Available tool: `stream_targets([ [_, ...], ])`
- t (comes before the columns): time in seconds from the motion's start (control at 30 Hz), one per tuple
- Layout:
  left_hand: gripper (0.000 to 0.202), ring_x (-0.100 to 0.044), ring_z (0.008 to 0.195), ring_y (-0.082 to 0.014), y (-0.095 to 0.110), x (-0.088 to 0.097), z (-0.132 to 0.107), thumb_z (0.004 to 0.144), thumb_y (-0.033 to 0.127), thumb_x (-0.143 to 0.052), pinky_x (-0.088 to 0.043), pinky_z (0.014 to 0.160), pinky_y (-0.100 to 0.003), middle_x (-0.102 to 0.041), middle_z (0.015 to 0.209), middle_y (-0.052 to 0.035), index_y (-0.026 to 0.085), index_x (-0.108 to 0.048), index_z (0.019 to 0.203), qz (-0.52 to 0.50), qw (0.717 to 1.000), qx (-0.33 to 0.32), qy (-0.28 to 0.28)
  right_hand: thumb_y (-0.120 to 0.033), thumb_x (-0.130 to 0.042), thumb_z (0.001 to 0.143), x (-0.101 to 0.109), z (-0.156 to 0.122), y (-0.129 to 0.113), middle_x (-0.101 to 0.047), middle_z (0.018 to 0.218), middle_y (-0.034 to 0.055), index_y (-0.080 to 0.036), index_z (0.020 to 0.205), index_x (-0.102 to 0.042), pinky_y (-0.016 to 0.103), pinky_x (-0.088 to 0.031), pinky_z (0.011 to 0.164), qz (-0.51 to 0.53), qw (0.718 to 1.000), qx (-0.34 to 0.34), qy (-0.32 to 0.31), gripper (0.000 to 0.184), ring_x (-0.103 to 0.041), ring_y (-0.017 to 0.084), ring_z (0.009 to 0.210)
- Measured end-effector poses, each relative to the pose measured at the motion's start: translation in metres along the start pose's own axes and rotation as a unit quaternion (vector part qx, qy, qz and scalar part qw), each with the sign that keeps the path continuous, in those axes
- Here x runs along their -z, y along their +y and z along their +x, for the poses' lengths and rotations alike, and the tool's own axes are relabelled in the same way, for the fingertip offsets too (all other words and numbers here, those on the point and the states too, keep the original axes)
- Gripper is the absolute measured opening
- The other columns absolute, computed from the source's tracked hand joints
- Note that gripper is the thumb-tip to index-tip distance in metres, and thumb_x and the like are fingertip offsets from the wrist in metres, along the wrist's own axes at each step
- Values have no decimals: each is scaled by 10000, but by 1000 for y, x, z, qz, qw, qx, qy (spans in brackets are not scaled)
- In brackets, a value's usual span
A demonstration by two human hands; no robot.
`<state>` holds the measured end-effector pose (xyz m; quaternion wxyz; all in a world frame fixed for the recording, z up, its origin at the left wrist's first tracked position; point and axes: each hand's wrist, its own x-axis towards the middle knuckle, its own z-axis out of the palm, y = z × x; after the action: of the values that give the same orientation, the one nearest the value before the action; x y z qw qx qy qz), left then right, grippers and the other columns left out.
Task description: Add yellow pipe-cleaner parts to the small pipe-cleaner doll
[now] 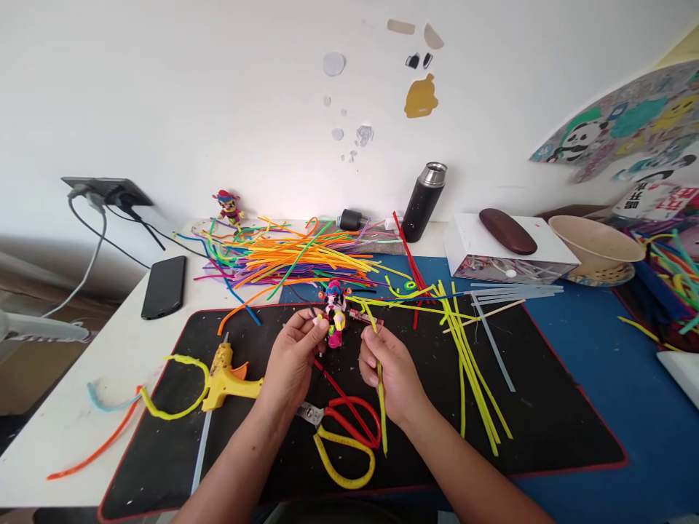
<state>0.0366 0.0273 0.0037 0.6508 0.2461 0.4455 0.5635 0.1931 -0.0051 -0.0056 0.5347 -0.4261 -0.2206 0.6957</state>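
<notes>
My left hand [298,353] is closed on a small pipe-cleaner doll [335,313] with a blue and red head, a dark-and-white face and a magenta lower part. Between thumb and fingers of my right hand [394,375] is a yellow-green pipe cleaner [381,411], its tail hanging down toward me. Below and between the hands lie scissors [345,480] with one red and one yellow handle, and a red pipe cleaner [346,400] crosses them. Left of my left hand rests a yellow glue gun [221,389], partly hidden behind my wrist.
Behind the black mat [426,451] is a heap of coloured pipe cleaners [306,255], with a similar doll [229,209] at its back. Loose yellow-green pipe cleaners [470,364] and glue sticks [494,342] lie right. A black flask [424,204], phone [164,287], white box [491,251] and bowl [595,240] stand around.
</notes>
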Motion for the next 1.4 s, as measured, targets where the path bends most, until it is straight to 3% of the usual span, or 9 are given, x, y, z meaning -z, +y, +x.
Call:
stream_targets([
  [0.33, 383, -546, 681, -93, -14, 1, -4, 736, 369, -953, -427, 603, -197, -705, 855, 7, 181, -686, 935, 48, 998, -46, -2, -571, -875, 813, -13, 4, 12, -443, 591, -112, -182, 978, -638, 200, -208, 406, -25, 1000, 5, -14, 485, -315, 45, 435],
  [0.73, 339, -634, 786, -135, -13, -1, -13, 751, 360, -943, -484, 700, -221, -733, 896, -12, 199, -711, 939, 57, 997, -45, -14, -534, -898, 784, -16, 3, 15, -379, 560, -131, -192, 970, -656, 201, -177, 412, -56, 998, -10, -15, 458, -248, 40, 435],
  [0.87, 369, -572, 718, -115, -14, 4, -14, 842, 482, -862, -474, 647, -221, -732, 943, -37, 183, -763, 1034, 72, 996, -45, -2, -543, -917, 751, -15, 3, 13, -442, 617, -108, -188, 915, -646, 203, -153, 401, -51, 999, -5, -16, 475, -251, 25, 430],
  [1.0, 523, -661, 917, -208, -18, 14, -11, 902, 616, -744, -516, 677, -266, -751, 1127, -120, 174, -761, 1179, 69, 997, -21, 18, -552, -903, 767, -12, 2, 8, -422, 588, -113, -187, 901, -647, 215, -150, 408, -55, 998, 7, -14, 465, -244, 30, 423],
  [1.13, 498, -641, 1169, -253, -16, 22, -14, 839, 472, -854, -536, 895, -310, -703, 1348, -102, 250, -734, 1268, 131, 988, -63, 55, -547, -896, 780, -8, 0, 1, -342, 520, -132, -210, 820, -588, 228, -144, 418, -62, 998, 8, -22, 459, -241, 46, 413],
  [1.2, 444, -645, 1121, -242, -13, 23, -19, 830, 446, -869, -515, 925, -301, -736, 1252, -96, 240, -767, 1210, 164, 983, -68, 37, -547, -888, 792, -6, 0, -3, -332, 518, -132, -209, 836, -599, 230, -137, 423, -67, 997, 7, -32, 446, -236, 48, 415],
  [1.3, 390, -635, 892, -215, -7, 19, -27, 825, 486, -868, -509, 788, -288, -766, 1043, -103, 201, -816, 1086, 158, 986, -8, -46, -549, -877, 804, -5, -1, -7, -312, 522, -136, -194, 902, -649, 230, -121, 425, -78, 996, 7, -52, 433, -218, 49, 424],
  [1.4, 415, -576, 768, -180, -6, 12, -30, 765, 485, -916, -483, 707, -274, -751, 944, -85, 195, -834, 1050, 113, 990, 26, -80, -543, -883, 796, -4, -2, -8, -337, 550, -131, -182, 929, -666, 226, -119, 416, -82, 994, 5, -69, 441, -204, 43, 430],
])
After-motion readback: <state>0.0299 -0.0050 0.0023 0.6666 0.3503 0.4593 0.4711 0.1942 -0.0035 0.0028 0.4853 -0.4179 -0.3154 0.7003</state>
